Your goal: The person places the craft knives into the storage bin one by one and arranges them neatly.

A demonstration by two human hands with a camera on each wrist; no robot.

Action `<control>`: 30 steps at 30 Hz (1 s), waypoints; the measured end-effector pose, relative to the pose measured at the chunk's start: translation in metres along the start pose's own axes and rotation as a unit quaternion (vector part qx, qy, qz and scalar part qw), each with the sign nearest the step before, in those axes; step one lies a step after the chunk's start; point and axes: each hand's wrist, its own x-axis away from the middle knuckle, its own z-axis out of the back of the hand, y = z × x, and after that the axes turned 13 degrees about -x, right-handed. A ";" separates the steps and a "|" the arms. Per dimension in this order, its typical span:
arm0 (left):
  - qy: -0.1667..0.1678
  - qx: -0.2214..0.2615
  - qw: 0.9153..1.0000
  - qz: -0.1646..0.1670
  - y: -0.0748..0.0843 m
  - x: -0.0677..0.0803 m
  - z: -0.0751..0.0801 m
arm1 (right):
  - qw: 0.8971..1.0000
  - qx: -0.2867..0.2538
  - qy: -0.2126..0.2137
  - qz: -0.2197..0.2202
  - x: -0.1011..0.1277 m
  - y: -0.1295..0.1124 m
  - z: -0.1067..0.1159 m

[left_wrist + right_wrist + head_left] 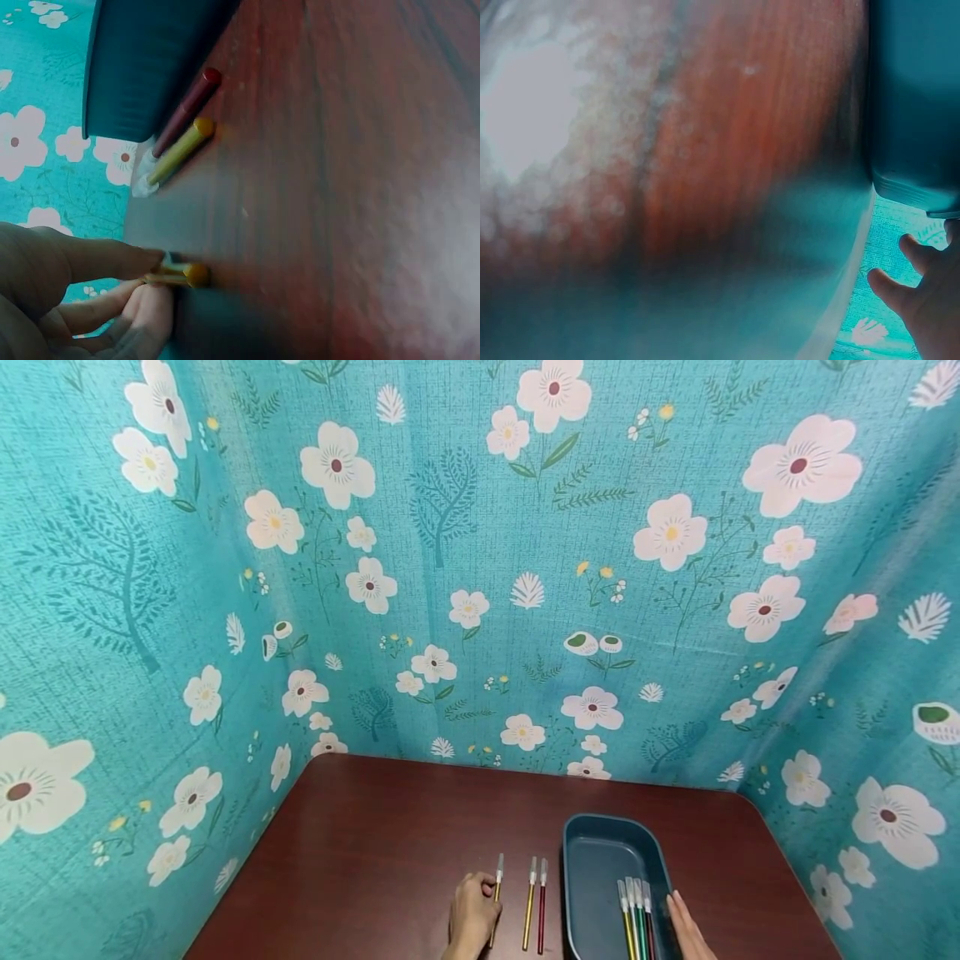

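Gold-barrelled pen point(496, 893) sits pinched in my left hand point(472, 917), low on the dark wooden table point(375, 860). My right hand point(688, 928) lies flat, fingers straight, against the teal tray point(600, 847) holding more pens point(636, 917). Two loose pens point(536, 903) lie between my left hand and the tray. Turquoise floral cloth point(480, 568) walls the table in.

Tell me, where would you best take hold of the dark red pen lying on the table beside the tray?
Probably from above, pinching the dark red pen at mid-barrel. It lies flat on the table, close between the yellow pen and the tray, so slim fingertips fit best across its narrow sides.
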 end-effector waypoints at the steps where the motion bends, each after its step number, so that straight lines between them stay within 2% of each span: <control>1: 0.000 -0.002 1.000 0.001 0.001 0.000 0.001 | 1.000 -0.002 0.003 0.003 0.000 0.000 0.000; 5: -0.009 -0.018 1.000 0.017 0.009 0.000 0.002 | 1.000 -0.009 0.014 0.017 0.000 0.003 -0.002; 10: -0.020 -0.040 0.998 0.044 0.014 -0.002 0.001 | 1.000 -0.004 0.004 0.007 -0.001 0.002 -0.001; 15: -0.019 -0.049 0.998 0.039 0.016 -0.003 0.003 | 1.000 0.000 -0.001 0.001 -0.002 0.002 0.000; 20: -0.044 -0.055 0.996 0.045 0.021 -0.005 0.009 | 1.000 0.005 0.001 -0.003 -0.001 0.000 -0.002; 28: -0.070 -0.030 0.996 0.052 0.026 -0.006 0.014 | 1.000 -0.003 -0.003 -0.009 -0.001 -0.001 -0.002; 30: -0.079 -0.011 0.995 0.055 0.028 -0.007 0.016 | 1.000 -0.001 -0.005 -0.012 -0.001 -0.001 -0.001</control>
